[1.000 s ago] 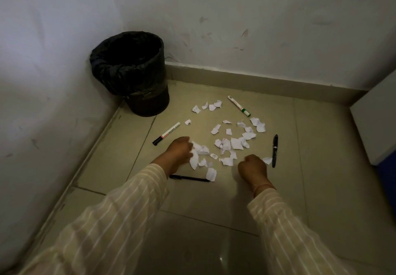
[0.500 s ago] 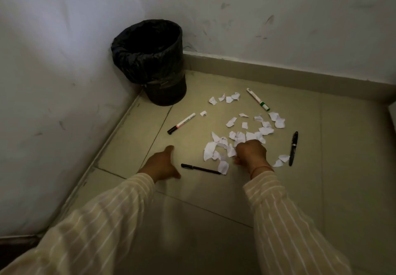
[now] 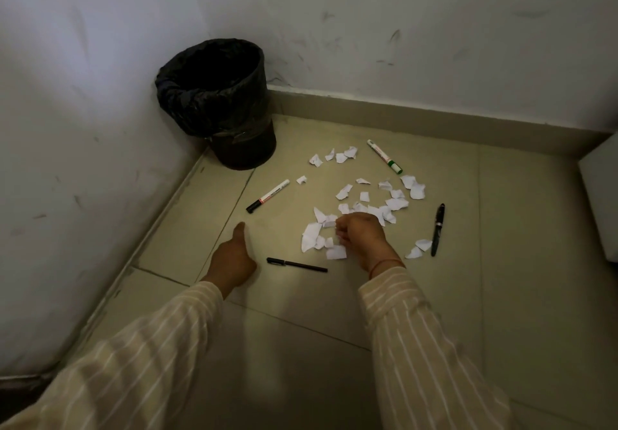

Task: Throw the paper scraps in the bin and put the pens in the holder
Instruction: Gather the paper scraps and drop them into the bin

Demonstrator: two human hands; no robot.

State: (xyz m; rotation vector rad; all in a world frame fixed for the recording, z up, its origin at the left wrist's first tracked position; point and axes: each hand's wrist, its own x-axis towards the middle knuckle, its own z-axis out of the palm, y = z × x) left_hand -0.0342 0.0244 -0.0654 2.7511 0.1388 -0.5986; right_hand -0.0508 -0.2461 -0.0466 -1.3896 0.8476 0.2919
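White paper scraps (image 3: 396,202) lie scattered on the tiled floor. My right hand (image 3: 363,233) is in the near part of the pile, fingers closed around some scraps. My left hand (image 3: 233,259) rests on the floor left of the pile, thumb out, with nothing seen in it. A thin black pen (image 3: 297,264) lies between my hands. A black-capped white marker (image 3: 268,196) lies left of the scraps, a green-tipped marker (image 3: 384,157) behind them, and a thick black pen (image 3: 438,228) to their right. The black-lined bin (image 3: 245,150) stands in the corner. No pen holder is visible.
White walls meet behind the bin, with a beige skirting board (image 3: 401,118) along the back wall. A white cabinet or box (image 3: 600,195) stands at the right edge. The floor near me is bare tile (image 3: 301,346).
My left hand has left the scraps and moved left onto the bare floor. My right hand has moved up and left into the scrap pile and closed on pieces.
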